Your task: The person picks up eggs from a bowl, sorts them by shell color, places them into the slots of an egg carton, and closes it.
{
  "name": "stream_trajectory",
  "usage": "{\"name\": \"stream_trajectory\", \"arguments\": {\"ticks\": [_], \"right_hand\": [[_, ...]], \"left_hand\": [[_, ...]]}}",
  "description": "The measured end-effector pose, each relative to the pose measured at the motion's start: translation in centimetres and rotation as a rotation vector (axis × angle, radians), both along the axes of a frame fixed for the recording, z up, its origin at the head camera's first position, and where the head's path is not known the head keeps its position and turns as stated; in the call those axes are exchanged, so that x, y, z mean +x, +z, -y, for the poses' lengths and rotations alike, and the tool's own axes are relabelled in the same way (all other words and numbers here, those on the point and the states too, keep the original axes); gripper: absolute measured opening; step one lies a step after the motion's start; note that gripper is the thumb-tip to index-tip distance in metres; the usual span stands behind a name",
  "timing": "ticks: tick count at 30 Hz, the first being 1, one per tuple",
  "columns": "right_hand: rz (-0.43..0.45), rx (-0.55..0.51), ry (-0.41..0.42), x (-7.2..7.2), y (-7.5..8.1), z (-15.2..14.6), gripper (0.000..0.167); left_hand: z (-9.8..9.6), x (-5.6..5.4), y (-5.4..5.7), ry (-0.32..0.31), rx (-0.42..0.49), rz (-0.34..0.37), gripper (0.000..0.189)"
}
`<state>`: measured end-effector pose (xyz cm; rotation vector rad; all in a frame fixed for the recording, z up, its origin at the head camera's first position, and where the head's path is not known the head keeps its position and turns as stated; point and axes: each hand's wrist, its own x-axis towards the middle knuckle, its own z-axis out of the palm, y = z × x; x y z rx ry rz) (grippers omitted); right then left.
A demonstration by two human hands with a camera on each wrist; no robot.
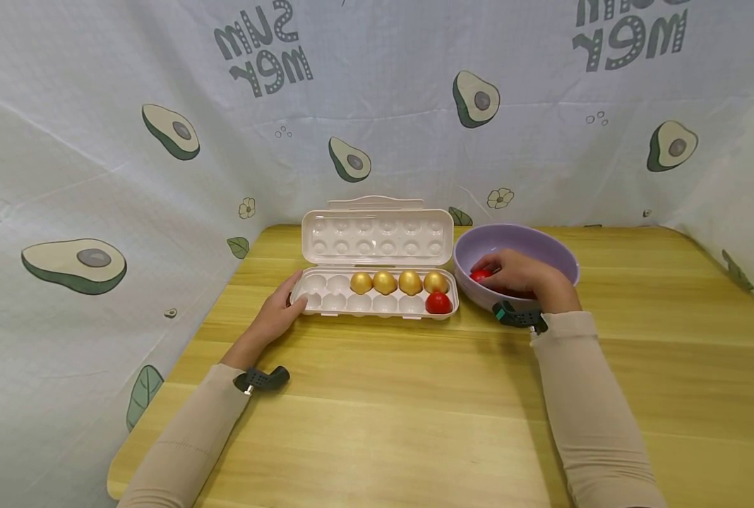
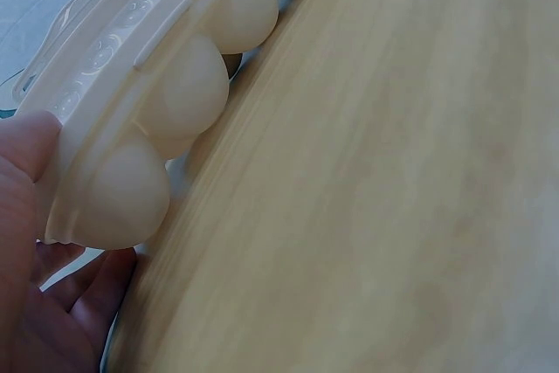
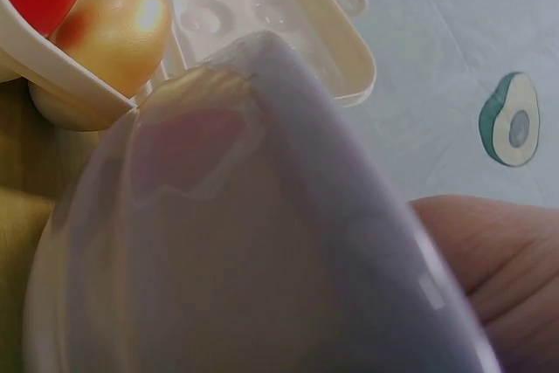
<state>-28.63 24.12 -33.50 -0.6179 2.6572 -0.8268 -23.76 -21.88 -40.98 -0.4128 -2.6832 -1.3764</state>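
Observation:
An egg carton [image 1: 385,305] of pale plastic lies with its lid up on the table. Several gold eggs [image 1: 410,283] fill the right part of its back row, and one red egg [image 1: 438,303] occupies the front right cup. My left hand [image 1: 277,310] grips the carton's left end; in the left wrist view the thumb is on the rim and the fingers are below. Inside the purple bowl [image 1: 558,255], my right hand [image 1: 515,271] has its fingertips around another red egg [image 1: 479,276]. The bowl's wall hides most of that hand in the right wrist view.
The bowl stands just right of the carton, its rim close to the carton's corner. Behind the wooden table [image 1: 377,416] hangs a pale cloth [image 1: 402,106] printed with avocados. The carton's lid [image 1: 377,238] leans up at the back.

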Motion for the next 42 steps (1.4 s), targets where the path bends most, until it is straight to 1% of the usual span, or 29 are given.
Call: {"name": "stream_trajectory", "arguments": {"ticks": [5, 12, 17, 23, 30, 34, 42], "right_hand": [[-0.029, 0.004, -0.009, 0.0, 0.1, 0.1, 0.032], [-0.05, -0.004, -0.038, 0.0, 0.3, 0.2, 0.031], [-0.043, -0.017, -0.063, 0.0, 0.4, 0.2, 0.031], [-0.051, -0.016, -0.078, -0.1, 0.4, 0.2, 0.035], [-0.095, -0.04, -0.076, 0.3, 0.8, 0.3, 0.043], [-0.118, -0.055, -0.077, 0.3, 0.9, 0.3, 0.044], [-0.09, -0.097, -0.096, 0.8, 1.8, 0.6, 0.047]], "left_hand": [[0.0, -0.1, 0.0, 0.002, 0.006, 0.003, 0.061], [0.0, -0.3, -0.2, 0.005, 0.022, 0.01, 0.062], [0.0, -0.2, -0.2, 0.007, -0.001, 0.007, 0.061], [-0.1, -0.1, 0.1, 0.002, -0.008, 0.008, 0.062], [0.0, -0.2, 0.0, 0.003, -0.014, 0.009, 0.062], [0.0, -0.3, 0.0, 0.002, -0.01, 0.009, 0.062], [0.0, -0.2, 0.0, -0.007, -0.001, 0.009, 0.062]]}}
